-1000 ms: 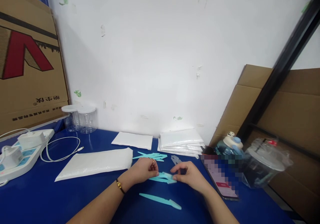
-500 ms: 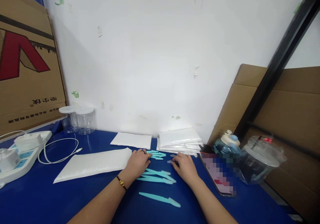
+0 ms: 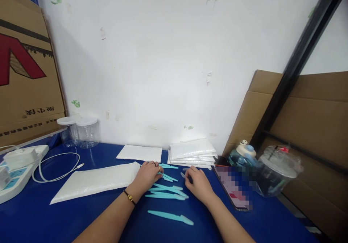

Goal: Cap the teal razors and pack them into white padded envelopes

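Several teal eyebrow razors (image 3: 165, 196) lie on the blue tabletop, most in a loose row between my hands. A single razor (image 3: 170, 217) lies apart, nearest to me. My left hand (image 3: 149, 177) is closed at the fingertips over the handles of teal razors (image 3: 169, 177) in the farther group. Across from it, my right hand (image 3: 199, 185) has its fingers curled together. Small clear plastic pieces (image 3: 182, 174) show beside its fingertips; what those fingers hold is hidden.
White padded mailers lie left (image 3: 95, 181), behind (image 3: 139, 152) and stacked (image 3: 191, 150) by the wall. On the right are a phone (image 3: 233, 190), a figurine (image 3: 243, 154) and a lidded clear tub (image 3: 277, 170). Clear jars (image 3: 87, 134), a cable (image 3: 58, 179) and a power strip (image 3: 24, 172) stand left.
Razors by my left fingertips have shifted slightly nearer to me, apart from the farthest ones. My right hand has barely moved. The whole view has swung a little to the right.
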`<state>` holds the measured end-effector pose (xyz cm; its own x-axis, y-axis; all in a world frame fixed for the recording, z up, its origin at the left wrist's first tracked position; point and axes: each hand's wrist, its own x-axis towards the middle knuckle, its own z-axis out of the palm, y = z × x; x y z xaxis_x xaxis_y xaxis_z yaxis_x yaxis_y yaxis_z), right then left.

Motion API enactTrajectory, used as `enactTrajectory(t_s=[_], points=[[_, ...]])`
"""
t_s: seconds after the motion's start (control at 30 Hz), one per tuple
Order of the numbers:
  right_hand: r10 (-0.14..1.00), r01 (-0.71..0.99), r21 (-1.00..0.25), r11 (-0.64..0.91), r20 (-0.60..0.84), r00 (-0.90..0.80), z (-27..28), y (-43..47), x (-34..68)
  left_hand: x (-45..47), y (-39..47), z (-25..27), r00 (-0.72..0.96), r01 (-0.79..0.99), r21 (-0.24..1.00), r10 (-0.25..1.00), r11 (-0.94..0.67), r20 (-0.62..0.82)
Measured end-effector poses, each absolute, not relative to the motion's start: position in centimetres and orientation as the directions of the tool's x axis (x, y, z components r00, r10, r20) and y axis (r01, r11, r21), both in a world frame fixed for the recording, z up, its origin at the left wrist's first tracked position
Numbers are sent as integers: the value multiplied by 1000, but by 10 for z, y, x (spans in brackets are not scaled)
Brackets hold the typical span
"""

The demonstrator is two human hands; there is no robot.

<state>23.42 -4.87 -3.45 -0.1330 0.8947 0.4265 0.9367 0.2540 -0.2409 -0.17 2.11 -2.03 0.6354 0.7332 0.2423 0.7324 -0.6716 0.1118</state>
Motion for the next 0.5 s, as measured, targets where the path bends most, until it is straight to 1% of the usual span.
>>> enactTrajectory(t_s=[0.13,0.23,0.33,0.5], points=[[919,883,-408,231,390,-60,-32,-49,239,2,22,-20,633,739,80,730,-669,256],[941,822,-522,227,335,-47,-34,-48,242,0,22,-21,634,725,118,724,-679,272],[940,760,-598,255,338,-49,-36,-47,242,-4,24,-24,653,699,147,709,-699,266],[948,680,-688,254,318,-32,-37,-46,242,-3,32,-28,698,670,129,680,-731,227]])
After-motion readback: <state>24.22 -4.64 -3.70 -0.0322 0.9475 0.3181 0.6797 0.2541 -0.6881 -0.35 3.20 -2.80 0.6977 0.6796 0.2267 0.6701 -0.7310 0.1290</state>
